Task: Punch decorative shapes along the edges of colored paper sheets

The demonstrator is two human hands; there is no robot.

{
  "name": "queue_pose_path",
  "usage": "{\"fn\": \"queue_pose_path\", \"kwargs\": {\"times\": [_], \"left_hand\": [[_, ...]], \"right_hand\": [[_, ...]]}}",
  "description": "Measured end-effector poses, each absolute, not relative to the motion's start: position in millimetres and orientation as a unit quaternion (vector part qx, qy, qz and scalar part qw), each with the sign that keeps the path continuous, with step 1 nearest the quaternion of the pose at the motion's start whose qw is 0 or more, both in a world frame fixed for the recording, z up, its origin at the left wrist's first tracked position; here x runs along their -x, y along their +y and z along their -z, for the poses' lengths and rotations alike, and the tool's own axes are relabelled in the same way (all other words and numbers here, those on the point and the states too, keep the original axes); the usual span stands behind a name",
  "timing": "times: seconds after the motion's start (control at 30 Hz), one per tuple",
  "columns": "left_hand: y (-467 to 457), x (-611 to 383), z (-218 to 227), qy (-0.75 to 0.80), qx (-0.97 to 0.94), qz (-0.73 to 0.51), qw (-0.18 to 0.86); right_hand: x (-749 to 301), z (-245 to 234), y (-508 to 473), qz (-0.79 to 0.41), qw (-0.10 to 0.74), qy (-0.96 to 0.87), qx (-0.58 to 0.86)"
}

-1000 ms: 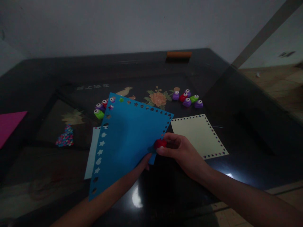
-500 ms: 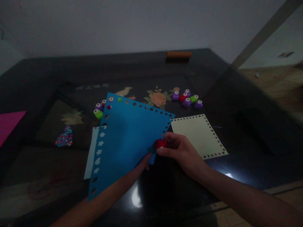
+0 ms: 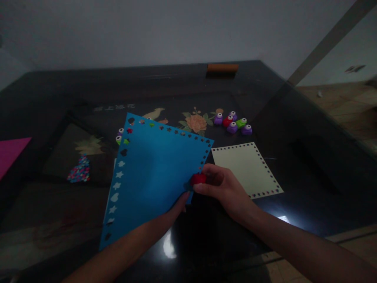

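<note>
A blue paper sheet (image 3: 153, 173) with punched shapes along its edges is held tilted above the dark table. My left hand (image 3: 178, 202) supports it from beneath near its lower right corner; only fingertips show. My right hand (image 3: 224, 186) is closed on a small red paper punch (image 3: 198, 179) clamped on the sheet's right edge. A pale sheet lies under the blue one, mostly hidden.
A cream sheet (image 3: 246, 167) with punched borders lies to the right. Several small punches (image 3: 232, 122) cluster behind it, more (image 3: 120, 135) peek past the blue sheet. Paper confetti (image 3: 78, 171) and a pink sheet (image 3: 10, 153) lie at left. An orange block (image 3: 222, 67) sits at the far edge.
The blue sheet has swung leftward and its far corner risen, covering more of the punches behind it. Both hands stay almost in place at its lower right corner.
</note>
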State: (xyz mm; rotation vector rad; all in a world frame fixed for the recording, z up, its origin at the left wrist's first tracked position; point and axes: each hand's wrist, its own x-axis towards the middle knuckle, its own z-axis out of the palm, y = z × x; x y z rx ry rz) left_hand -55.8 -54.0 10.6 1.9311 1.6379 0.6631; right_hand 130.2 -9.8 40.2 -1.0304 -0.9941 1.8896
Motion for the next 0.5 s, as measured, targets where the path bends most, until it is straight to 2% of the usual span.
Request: {"fn": "queue_pose_path", "kwargs": {"times": [0.2, 0.5], "left_hand": [[-56.0, 55.3, -9.2, 0.617, -0.74, -0.21, 0.166], [-52.4, 54.5, -11.7, 0.636, -0.729, -0.2, 0.154]], "right_hand": [[-129.3, -39.9, -9.4, -0.743, 0.374, -0.382, 0.401], [-130.4, -40.4, -9.8, -0.739, 0.37, -0.387, 0.408]]}}
